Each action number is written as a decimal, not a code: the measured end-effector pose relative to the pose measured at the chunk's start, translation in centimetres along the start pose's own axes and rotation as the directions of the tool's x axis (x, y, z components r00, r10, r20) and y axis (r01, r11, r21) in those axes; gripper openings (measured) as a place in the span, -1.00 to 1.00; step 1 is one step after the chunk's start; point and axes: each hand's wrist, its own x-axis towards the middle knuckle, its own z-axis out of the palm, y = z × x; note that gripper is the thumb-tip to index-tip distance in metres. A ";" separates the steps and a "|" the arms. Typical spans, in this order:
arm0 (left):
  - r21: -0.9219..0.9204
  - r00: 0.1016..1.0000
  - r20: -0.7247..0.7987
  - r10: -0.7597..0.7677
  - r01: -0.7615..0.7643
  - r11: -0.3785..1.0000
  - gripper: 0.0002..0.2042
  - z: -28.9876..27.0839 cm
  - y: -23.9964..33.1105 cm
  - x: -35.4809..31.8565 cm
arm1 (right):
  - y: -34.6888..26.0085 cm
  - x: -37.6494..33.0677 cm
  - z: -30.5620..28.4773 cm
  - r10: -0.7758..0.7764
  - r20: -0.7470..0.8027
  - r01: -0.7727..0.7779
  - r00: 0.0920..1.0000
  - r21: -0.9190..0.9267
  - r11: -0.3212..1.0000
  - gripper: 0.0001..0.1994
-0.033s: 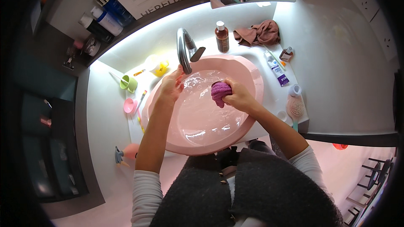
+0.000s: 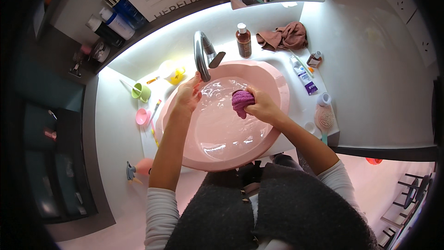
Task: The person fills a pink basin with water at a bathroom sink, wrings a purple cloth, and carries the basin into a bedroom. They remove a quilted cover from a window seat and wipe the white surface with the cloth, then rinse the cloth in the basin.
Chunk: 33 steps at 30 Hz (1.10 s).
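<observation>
A large pink basin [image 2: 192,150] holding clear water stands in front of me, beneath a chrome faucet [image 2: 200,58]. My left hand [image 2: 188,95] is raised at the spout's end, with a fingertip at or against it. Its fingers are apart and hold nothing. Over the right half of the basin, my right hand [image 2: 263,105] grips a bunched purple cloth [image 2: 241,103]. The cloth bulges out beyond my thumb and fingers, above the rippled water. Part of it is hidden inside my fist.
Behind the basin are a brown bottle [image 2: 243,41] and a crumpled brown cloth [image 2: 292,36]. On the right lie a toothpaste tube [image 2: 304,78] and a hairbrush [image 2: 324,116]. A green cup [image 2: 142,92] and pink cup [image 2: 142,116] sit left. A spray bottle [image 2: 138,167] is lower left.
</observation>
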 end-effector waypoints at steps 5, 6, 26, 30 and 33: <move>0.005 0.997 0.028 0.067 -0.067 0.998 -0.69 -1.5 -1.1 2.3 | -0.8 0.1 0.1 0.157 0.040 -0.160 0.987 0.107 0.981 -0.75; -0.007 0.997 0.038 0.068 -0.068 0.998 -0.70 -1.4 -1.2 2.3 | -1.0 0.1 0.0 0.228 0.065 -0.234 0.972 0.122 0.965 -0.74; -0.083 0.983 0.123 0.139 -0.129 0.988 -0.66 -0.6 -2.0 1.2 | -1.2 0.5 0.2 0.105 0.002 -0.103 0.994 0.245 0.964 -0.71; -0.207 0.972 0.220 0.083 -0.036 0.978 -0.70 -0.4 -2.2 1.1 | -1.1 0.3 -0.3 0.131 -0.030 -0.118 0.991 0.265 0.957 -0.71; -0.299 0.957 0.275 0.087 -0.001 0.954 -0.73 -0.6 -2.6 2.0 | -1.9 0.1 -0.4 0.148 -0.027 -0.135 0.989 0.289 0.948 -0.72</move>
